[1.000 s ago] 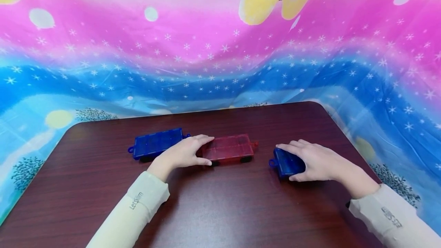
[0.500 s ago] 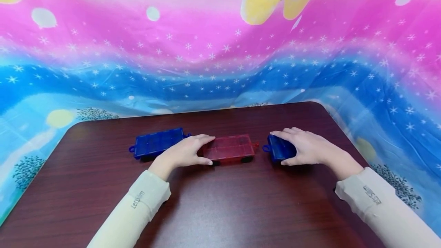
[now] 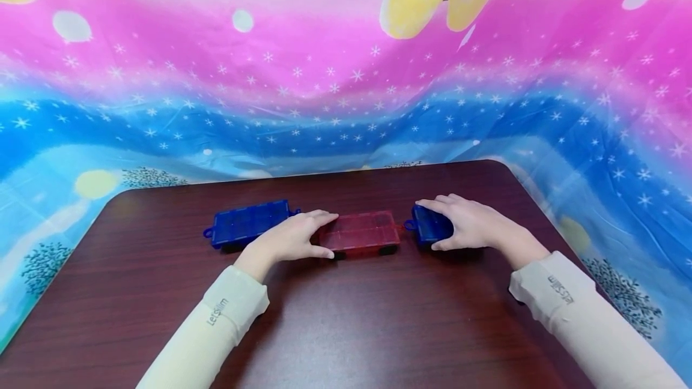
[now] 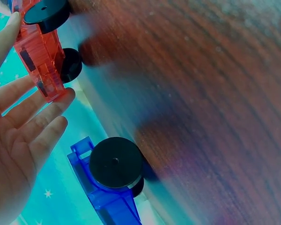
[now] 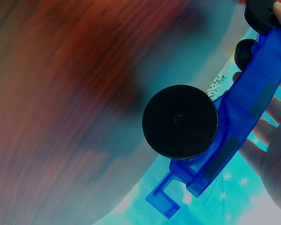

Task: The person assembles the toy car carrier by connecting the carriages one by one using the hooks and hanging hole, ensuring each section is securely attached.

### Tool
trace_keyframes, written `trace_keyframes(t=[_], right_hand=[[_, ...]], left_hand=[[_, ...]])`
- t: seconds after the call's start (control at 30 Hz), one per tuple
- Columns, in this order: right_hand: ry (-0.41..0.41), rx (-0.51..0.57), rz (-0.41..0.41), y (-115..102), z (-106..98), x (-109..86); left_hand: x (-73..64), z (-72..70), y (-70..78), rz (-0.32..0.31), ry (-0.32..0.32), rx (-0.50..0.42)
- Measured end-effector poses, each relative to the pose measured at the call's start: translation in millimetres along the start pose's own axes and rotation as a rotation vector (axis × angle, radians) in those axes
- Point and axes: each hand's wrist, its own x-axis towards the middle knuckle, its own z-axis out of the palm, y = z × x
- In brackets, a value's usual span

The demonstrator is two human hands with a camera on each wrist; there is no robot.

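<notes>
My left hand (image 3: 294, 236) grips the left end of a translucent red toy wagon (image 3: 362, 233), thumb on its near side and fingers on its far side. Black wheels (image 4: 48, 16) show beneath it in the left wrist view. A blue toy wagon (image 3: 431, 225) stands to its right, held by my right hand (image 3: 476, 224), which covers its right part. The blue wagon's ring (image 3: 409, 225) meets the red wagon's hook (image 3: 402, 229); whether they are linked I cannot tell. In the right wrist view, a square hook (image 5: 164, 199) sticks out from the blue wagon's other end.
Another blue wagon (image 3: 251, 223) stands left of the red one, partly behind my left hand; their coupling is hidden. All sit toward the back of a dark brown wooden table (image 3: 357, 323). A colourful snowflake-patterned cloth (image 3: 303, 77) hangs behind the table.
My right hand has slid its blue wagon left and slightly away from me, up to the red wagon's hook. My left hand and the other two wagons have stayed in place.
</notes>
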Motion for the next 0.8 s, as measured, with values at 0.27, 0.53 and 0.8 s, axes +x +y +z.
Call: trace_keyframes(t=[0.27, 0.53, 0.8], right_hand=[[-0.017, 0.027, 0.004, 0, 4, 4.2], [-0.034, 0.022, 0.014, 2, 8, 8.3], [-0.054, 0.032, 0.021, 1, 7, 12.0]], left_hand=[[0.7, 1.7, -1.0, 0.001, -0.002, 0.003], [0.0, 2.2, -0.6, -0.005, -0.001, -0.007], [-1.1, 0.4, -2.0, 0.0, -0.002, -0.004]])
